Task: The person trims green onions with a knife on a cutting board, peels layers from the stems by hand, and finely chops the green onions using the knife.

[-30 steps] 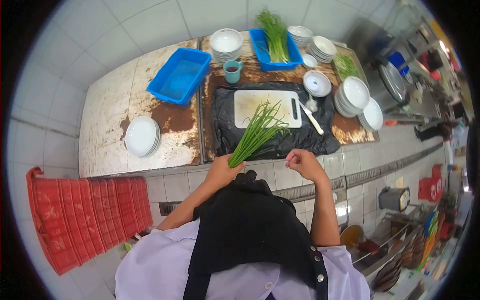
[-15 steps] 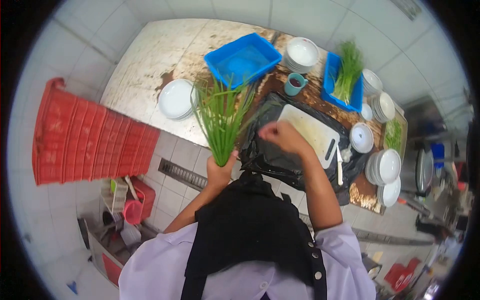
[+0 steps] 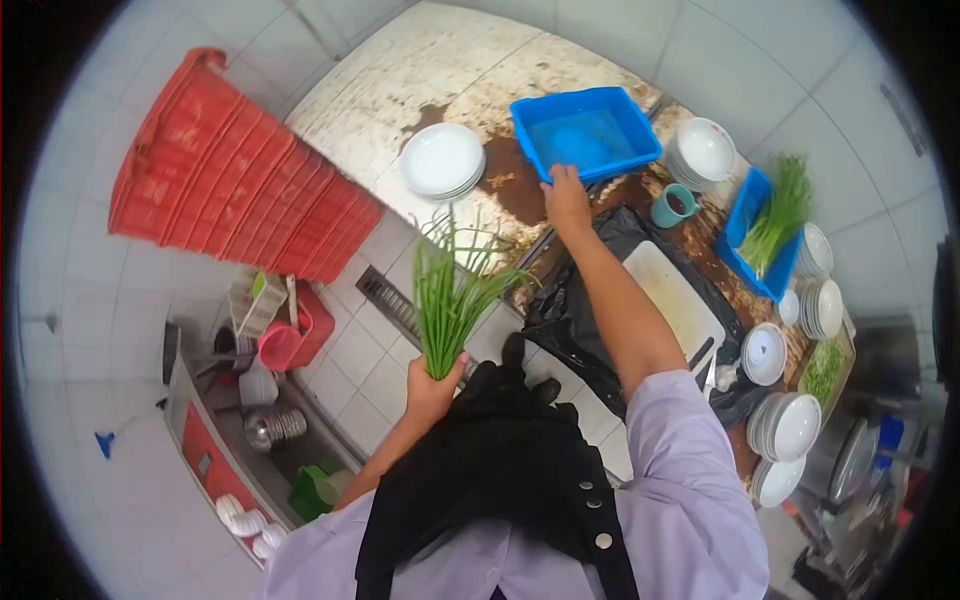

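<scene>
My left hand (image 3: pixel 430 392) is closed round the lower ends of a bunch of spring onions (image 3: pixel 450 310), held upright in front of my apron with the leaves fanning out. Over the table, my right hand (image 3: pixel 567 200) reaches to the near rim of a blue plastic basin (image 3: pixel 588 178), its fingers bent over that edge. Shallow water seems to lie in the basin. Below my right forearm, a white cutting board (image 3: pixel 672 300) rests on black plastic sheeting (image 3: pixel 595 290). A knife (image 3: pixel 711 378) lies by the board's near end, partly hidden.
Stacked white plates (image 3: pixel 442 162) stand left of the basin, bowls (image 3: pixel 704 152) to its right. A teal mug (image 3: pixel 674 205) sits near the board. Another blue basin (image 3: pixel 738 240) holds more spring onions. Red crates (image 3: pixel 240 170) and a sink (image 3: pixel 320 450) are at left.
My right hand has moved from above the cutting board to the blue basin's rim. The view has turned left, bringing more of the sink into sight. The spring onions stay in my left hand.
</scene>
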The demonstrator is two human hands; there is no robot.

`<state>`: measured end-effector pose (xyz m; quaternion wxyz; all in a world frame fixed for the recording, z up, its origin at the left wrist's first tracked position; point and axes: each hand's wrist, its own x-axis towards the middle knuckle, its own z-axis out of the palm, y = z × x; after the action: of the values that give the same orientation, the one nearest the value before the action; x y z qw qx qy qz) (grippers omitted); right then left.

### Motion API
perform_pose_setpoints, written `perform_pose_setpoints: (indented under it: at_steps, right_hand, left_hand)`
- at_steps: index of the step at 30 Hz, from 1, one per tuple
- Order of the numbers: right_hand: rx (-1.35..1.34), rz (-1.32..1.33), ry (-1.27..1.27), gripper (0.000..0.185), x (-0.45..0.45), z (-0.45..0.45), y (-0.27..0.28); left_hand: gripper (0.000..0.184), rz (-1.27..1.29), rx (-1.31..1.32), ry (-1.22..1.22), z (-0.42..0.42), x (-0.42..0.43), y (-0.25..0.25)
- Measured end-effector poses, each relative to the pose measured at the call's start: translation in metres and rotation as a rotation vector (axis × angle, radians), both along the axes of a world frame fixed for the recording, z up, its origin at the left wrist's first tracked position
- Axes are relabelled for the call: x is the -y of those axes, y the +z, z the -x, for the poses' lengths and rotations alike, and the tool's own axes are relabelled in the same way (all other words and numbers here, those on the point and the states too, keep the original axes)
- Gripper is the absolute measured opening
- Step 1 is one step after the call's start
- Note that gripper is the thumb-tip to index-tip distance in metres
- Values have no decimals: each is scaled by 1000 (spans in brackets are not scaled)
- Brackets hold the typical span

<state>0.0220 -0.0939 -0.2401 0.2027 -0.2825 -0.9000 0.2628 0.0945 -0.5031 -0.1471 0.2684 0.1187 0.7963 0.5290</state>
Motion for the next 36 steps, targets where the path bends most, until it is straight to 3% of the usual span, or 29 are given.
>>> perform_pose_setpoints:
  at_steps: [2, 6, 8, 13, 15, 17, 19, 21, 24, 26, 27, 31, 34, 36]
  right_hand:
    - [-142, -26, 7, 17, 7, -7, -5]
    - [-155, -2, 83, 22, 50, -48, -8]
    - [-100, 87, 104, 27, 80, -72, 3]
    - [-35, 203, -2, 38, 112, -127, 58]
    - [-164, 310, -176, 36, 107, -140, 82]
    - [-285, 242, -346, 32, 95, -149, 97]
    - [-322, 83, -448, 25, 83, -154, 106]
    - [-302, 261, -491, 38, 72, -150, 103]
    - [-168, 138, -221, 61, 85, -104, 143]
    - [-30, -93, -65, 82, 103, -61, 164]
    - [9, -81, 42, 83, 116, -36, 170]
    - [16, -177, 288, 62, 142, 30, 128]
    - [442, 15, 268, 34, 118, 29, 114]
    - [443, 53, 220, 22, 107, 18, 121]
  left_hand:
    - [26, 82, -21, -93, 16, 0, 7]
    - [35, 42, -127, -272, 57, -14, 6]
    - [35, -23, -24, -333, 79, -28, 23]
    - [34, -104, 450, -540, 166, -70, 8]
    - [40, -8, 281, -718, 197, -91, 7]
    - [43, 57, 134, -864, 221, -112, 14]
    - [54, 166, -82, -1002, 248, -130, -11]
    - [59, 383, -247, -1134, 276, -142, -27]
    - [62, 460, -245, -1213, 301, -155, -25]
    - [60, 464, -201, -1285, 311, -157, -12]
    - [60, 460, -163, -1340, 314, -161, 3]
    - [56, 406, -74, -1492, 326, -176, 69]
    - [53, 421, -24, -1501, 350, -177, 61]
    - [50, 416, 67, -1514, 361, -176, 52]
